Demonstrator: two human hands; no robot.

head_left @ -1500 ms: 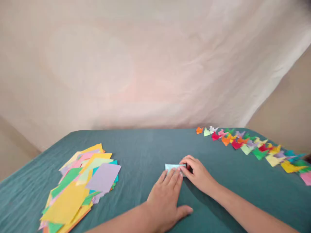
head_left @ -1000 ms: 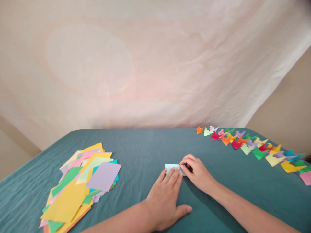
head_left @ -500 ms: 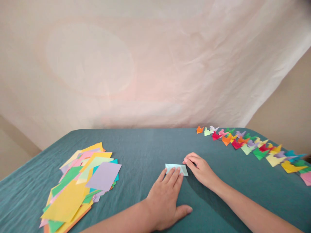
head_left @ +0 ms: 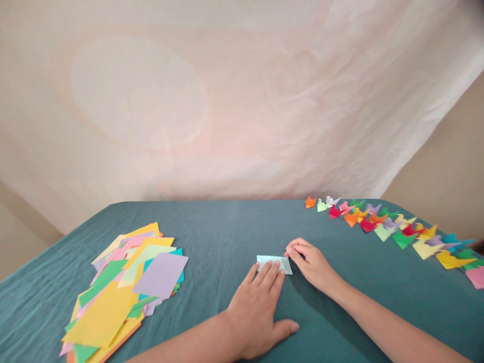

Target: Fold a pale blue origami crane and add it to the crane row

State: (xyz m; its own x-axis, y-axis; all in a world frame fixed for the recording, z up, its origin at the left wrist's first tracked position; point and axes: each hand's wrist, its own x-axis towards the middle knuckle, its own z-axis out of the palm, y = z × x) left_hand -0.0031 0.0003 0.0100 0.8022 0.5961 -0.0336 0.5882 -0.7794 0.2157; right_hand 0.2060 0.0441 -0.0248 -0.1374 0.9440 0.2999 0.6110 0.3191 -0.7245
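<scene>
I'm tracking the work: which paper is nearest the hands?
The pale blue folded paper mid-table, between the left hand and right hand; the sheet pile and folded row lie apart.

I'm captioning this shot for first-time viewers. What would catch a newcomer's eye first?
Probably the loose pile of bright paper squares at the left of the teal-clothed table, and the row of small colourful folded paper figures along its right edge. Between them, the left hand lies flat with fingertips on a folded pale blue paper strip, the right hand curled at its right end.
</scene>
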